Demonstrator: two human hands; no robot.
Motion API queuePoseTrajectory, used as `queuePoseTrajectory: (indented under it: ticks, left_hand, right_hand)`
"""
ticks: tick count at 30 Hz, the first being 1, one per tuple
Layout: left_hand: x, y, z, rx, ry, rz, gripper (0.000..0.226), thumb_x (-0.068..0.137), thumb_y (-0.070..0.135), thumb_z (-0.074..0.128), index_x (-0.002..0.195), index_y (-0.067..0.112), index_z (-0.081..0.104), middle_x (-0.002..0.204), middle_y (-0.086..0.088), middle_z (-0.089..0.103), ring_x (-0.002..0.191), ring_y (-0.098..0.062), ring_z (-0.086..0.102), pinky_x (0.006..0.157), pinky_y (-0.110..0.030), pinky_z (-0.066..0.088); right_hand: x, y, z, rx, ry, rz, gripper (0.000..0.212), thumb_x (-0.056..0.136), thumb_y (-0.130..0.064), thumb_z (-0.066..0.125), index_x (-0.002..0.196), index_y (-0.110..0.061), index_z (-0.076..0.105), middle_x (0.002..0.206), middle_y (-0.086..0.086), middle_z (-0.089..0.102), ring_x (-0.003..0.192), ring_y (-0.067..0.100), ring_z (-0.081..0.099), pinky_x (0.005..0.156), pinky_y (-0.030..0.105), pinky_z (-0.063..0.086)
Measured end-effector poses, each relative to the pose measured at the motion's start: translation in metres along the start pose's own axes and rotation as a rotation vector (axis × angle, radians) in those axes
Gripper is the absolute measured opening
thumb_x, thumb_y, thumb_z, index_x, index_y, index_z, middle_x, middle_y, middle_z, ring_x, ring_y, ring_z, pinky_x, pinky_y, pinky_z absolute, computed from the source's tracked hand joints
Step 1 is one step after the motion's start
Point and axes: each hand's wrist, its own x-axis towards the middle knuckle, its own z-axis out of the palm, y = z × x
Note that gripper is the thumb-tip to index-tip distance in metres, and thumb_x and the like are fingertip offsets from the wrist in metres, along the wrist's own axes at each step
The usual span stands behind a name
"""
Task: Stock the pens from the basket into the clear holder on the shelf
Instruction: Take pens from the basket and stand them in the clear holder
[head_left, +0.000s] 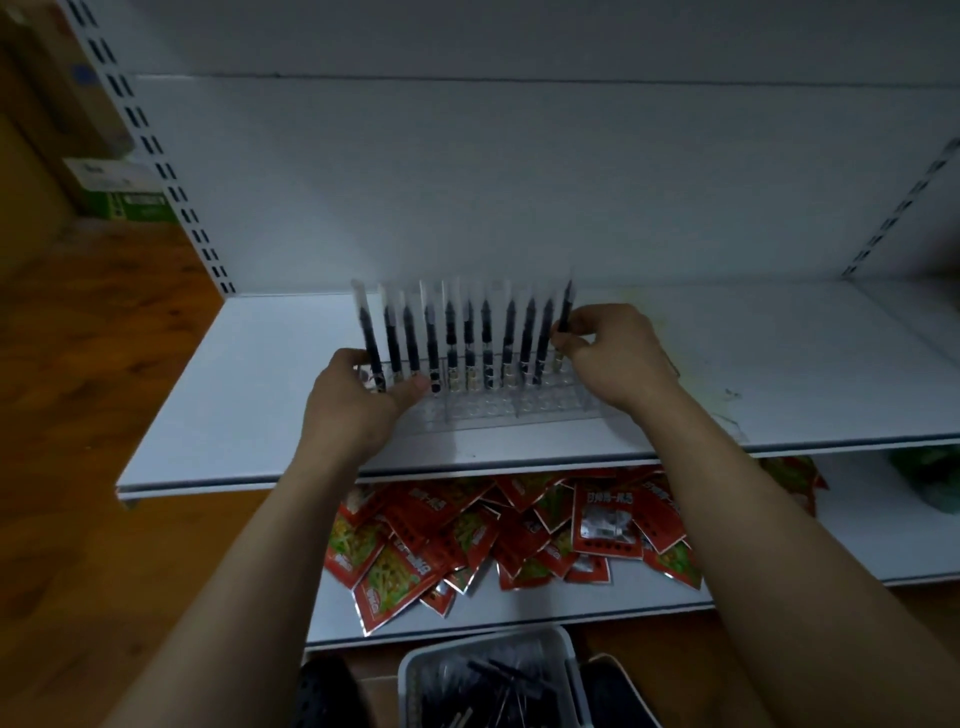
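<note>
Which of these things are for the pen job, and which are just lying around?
For the job: pens, clear holder, basket, shelf, left hand, right hand pinching a pen.

Just lying about: red packets on the lower shelf, green box at far left.

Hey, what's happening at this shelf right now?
A person is restocking. The right hand pinches a pen at the right end of the back row in the clear holder, while the left hand grips the holder's left end. The front slots are empty, and more pens lie in the basket below.
</note>
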Motion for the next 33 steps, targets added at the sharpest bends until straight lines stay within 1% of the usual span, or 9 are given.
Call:
queuePoseTrajectory:
  ticks: [7, 9, 12, 16, 20, 25, 29, 31, 33]
  left_hand:
    - [-0.001, 0.0, 0.001, 0.022, 0.026, 0.009, 0.073, 0.078, 0.045, 0.074, 0.137, 0.013, 0.044, 0.138, -0.008, 0.051, 0.121, -0.027, 0.051, 0.088, -0.032, 0.04]
    - [-0.001, 0.0, 0.001, 0.025, 0.026, 0.009, 0.072, 0.079, 0.045, 0.074, 0.136, 0.013, 0.044, 0.138, -0.008, 0.051, 0.121, -0.028, 0.051, 0.09, -0.034, 0.042]
    - [0.001, 0.0, 0.002, 0.023, 0.03, 0.004, 0.071, 0.079, 0.043, 0.075, 0.135, 0.013, 0.045, 0.137, -0.008, 0.051, 0.121, -0.028, 0.051, 0.09, -0.035, 0.042]
    - [0.001, -0.001, 0.003, 0.035, 0.051, 0.028, 0.071, 0.078, 0.042, 0.076, 0.135, 0.012, 0.046, 0.136, -0.009, 0.051, 0.119, -0.027, 0.052, 0.09, -0.035, 0.043]
    - [-0.012, -0.005, 0.004, 0.083, 0.123, 0.088, 0.076, 0.076, 0.042, 0.077, 0.138, 0.014, 0.042, 0.139, -0.01, 0.044, 0.128, -0.028, 0.043, 0.098, -0.039, 0.04]
    - [-0.05, -0.009, 0.004, 0.217, 0.299, 0.145, 0.073, 0.078, 0.043, 0.075, 0.136, 0.015, 0.041, 0.141, -0.011, 0.034, 0.131, -0.029, 0.029, 0.104, -0.044, 0.033]
    - [-0.079, -0.022, 0.011, 0.281, 0.289, 0.221, 0.056, 0.079, 0.039, 0.074, 0.124, 0.017, 0.049, 0.13, -0.01, 0.041, 0.125, -0.028, 0.033, 0.1, -0.041, 0.036]
    - [-0.087, -0.027, 0.014, 0.307, 0.246, 0.25, 0.052, 0.081, 0.04, 0.073, 0.123, 0.018, 0.05, 0.13, -0.009, 0.043, 0.124, -0.027, 0.035, 0.098, -0.041, 0.039]
    - [-0.089, -0.029, 0.011, 0.304, 0.218, 0.243, 0.055, 0.082, 0.041, 0.071, 0.128, 0.02, 0.048, 0.134, -0.009, 0.043, 0.126, -0.027, 0.034, 0.099, -0.042, 0.04]
  right_hand:
    - [-0.005, 0.001, 0.007, 0.108, 0.037, 0.029, 0.036, 0.096, -0.024, 0.057, 0.128, -0.007, 0.06, 0.133, 0.006, 0.06, 0.122, 0.019, 0.054, 0.097, 0.018, 0.034]
    - [-0.006, 0.005, 0.009, 0.071, 0.04, 0.025, 0.034, 0.095, -0.027, 0.059, 0.124, -0.011, 0.064, 0.13, 0.003, 0.062, 0.121, 0.019, 0.055, 0.108, 0.026, 0.034]
    - [-0.004, 0.012, 0.009, -0.034, 0.022, 0.026, 0.03, 0.092, -0.031, 0.06, 0.118, -0.019, 0.068, 0.125, 0.0, 0.065, 0.118, 0.02, 0.057, 0.111, 0.039, 0.034]
    - [-0.013, 0.016, 0.008, -0.107, 0.013, 0.004, 0.047, 0.092, -0.039, 0.06, 0.135, -0.02, 0.053, 0.136, 0.002, 0.057, 0.126, 0.022, 0.05, 0.116, 0.045, 0.023]
    - [-0.035, 0.018, 0.006, -0.049, 0.16, -0.048, 0.059, 0.085, -0.041, 0.069, 0.137, -0.02, 0.05, 0.138, 0.004, 0.052, 0.128, 0.023, 0.046, 0.112, 0.047, 0.03]
    - [-0.077, 0.012, 0.005, -0.021, 0.24, -0.147, 0.021, 0.086, -0.024, 0.067, 0.105, -0.017, 0.062, 0.103, -0.003, 0.056, 0.105, 0.021, 0.054, 0.093, 0.04, 0.044]
    - [-0.114, 0.0, 0.014, -0.049, -0.006, -0.106, 0.007, 0.089, -0.027, 0.064, 0.085, -0.023, 0.059, 0.082, -0.011, 0.059, 0.078, 0.011, 0.058, 0.068, 0.027, 0.046]
    - [-0.126, 0.0, 0.021, -0.135, -0.091, -0.122, 0.008, 0.09, -0.032, 0.062, 0.091, -0.024, 0.062, 0.087, -0.01, 0.06, 0.081, 0.011, 0.058, 0.071, 0.028, 0.048]
    - [-0.128, 0.002, 0.024, -0.187, -0.037, -0.145, 0.016, 0.09, -0.033, 0.061, 0.102, -0.023, 0.063, 0.103, -0.004, 0.059, 0.097, 0.014, 0.055, 0.081, 0.028, 0.045]
